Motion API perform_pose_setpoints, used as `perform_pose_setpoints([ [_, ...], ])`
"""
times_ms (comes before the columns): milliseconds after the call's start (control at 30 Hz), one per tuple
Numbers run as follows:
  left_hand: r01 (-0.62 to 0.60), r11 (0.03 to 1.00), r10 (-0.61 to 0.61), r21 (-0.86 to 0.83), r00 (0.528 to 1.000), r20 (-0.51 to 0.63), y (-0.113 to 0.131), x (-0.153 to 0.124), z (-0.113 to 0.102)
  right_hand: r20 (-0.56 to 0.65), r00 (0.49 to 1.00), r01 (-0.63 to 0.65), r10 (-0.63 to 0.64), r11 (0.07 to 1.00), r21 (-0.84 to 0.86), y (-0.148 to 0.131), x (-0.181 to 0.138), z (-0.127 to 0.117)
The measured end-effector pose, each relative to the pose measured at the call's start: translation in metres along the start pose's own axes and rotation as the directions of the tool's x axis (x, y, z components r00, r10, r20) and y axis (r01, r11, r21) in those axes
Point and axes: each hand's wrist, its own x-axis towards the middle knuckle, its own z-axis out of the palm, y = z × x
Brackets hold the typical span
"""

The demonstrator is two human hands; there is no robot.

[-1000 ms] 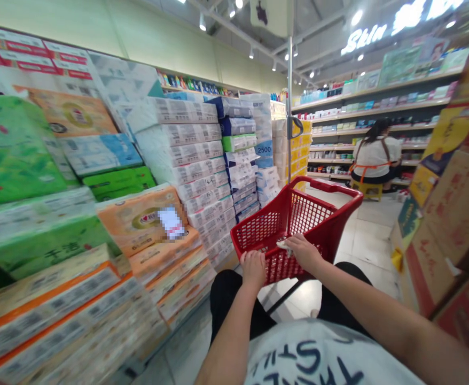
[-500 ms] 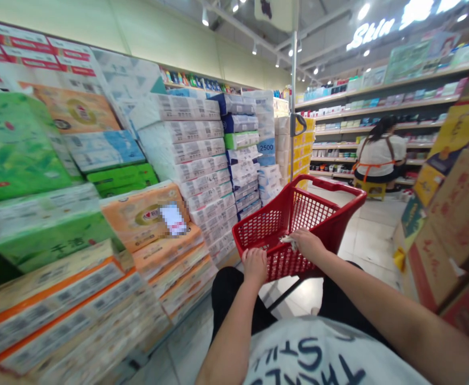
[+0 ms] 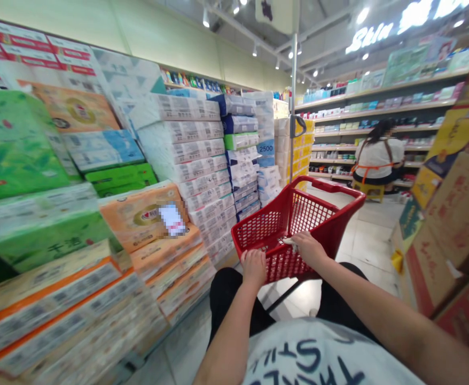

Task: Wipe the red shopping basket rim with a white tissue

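Observation:
A red plastic shopping cart [image 3: 341, 211] with a perforated basket stands in front of my knees. My left hand [image 3: 253, 266] is closed over the near rim of the basket, its fingers curled across the edge. To its right, my right hand [image 3: 310, 250] presses a crumpled white wipe [image 3: 289, 241] against the same rim. Most of the wipe is hidden under the fingers. Whether it is paper or cloth, I cannot tell.
Stacked tissue packs [image 3: 202, 144] line the left side, with a lit phone [image 3: 172, 219] resting on an orange pack [image 3: 138, 214]. Cardboard boxes [image 3: 451, 214] are piled on the right. Farther off, a person [image 3: 378, 155] sits on a yellow stool [image 3: 368, 191] facing the shelves.
My right hand has shifted slightly along the rim, and less of the white wipe sticks out. My left hand stays on the rim.

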Motion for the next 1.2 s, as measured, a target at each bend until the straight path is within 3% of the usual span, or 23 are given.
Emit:
perform_pose_setpoints([
  [200,-0.013,1.0,0.012,0.008,1.0,0.008,0.001,0.0,-0.001,0.139,0.986,-0.083,0.09,0.995,-0.051,0.005,0.016,-0.002],
  [467,-0.007,1.0,0.007,0.013,1.0,0.021,0.003,0.0,-0.003,-0.082,0.994,0.08,-0.078,0.996,0.03,0.011,-0.009,0.014],
  [700,-0.005,1.0,0.005,0.013,1.0,0.014,0.003,0.001,-0.002,0.108,0.993,-0.034,0.039,0.998,-0.047,0.006,0.009,0.001],
  [867,-0.004,1.0,0.004,0.006,1.0,0.005,0.002,0.001,-0.001,-0.049,0.997,0.056,-0.057,0.998,-0.024,0.005,-0.005,0.008],
  [1067,-0.023,1.0,0.022,0.014,1.0,0.016,0.003,0.0,-0.004,0.127,0.991,-0.036,0.045,0.997,-0.069,0.011,0.012,0.001],
  [1200,-0.024,1.0,0.024,0.016,1.0,0.016,0.003,0.001,-0.003,0.056,0.998,0.025,-0.024,0.999,-0.026,0.019,0.011,0.006],
])
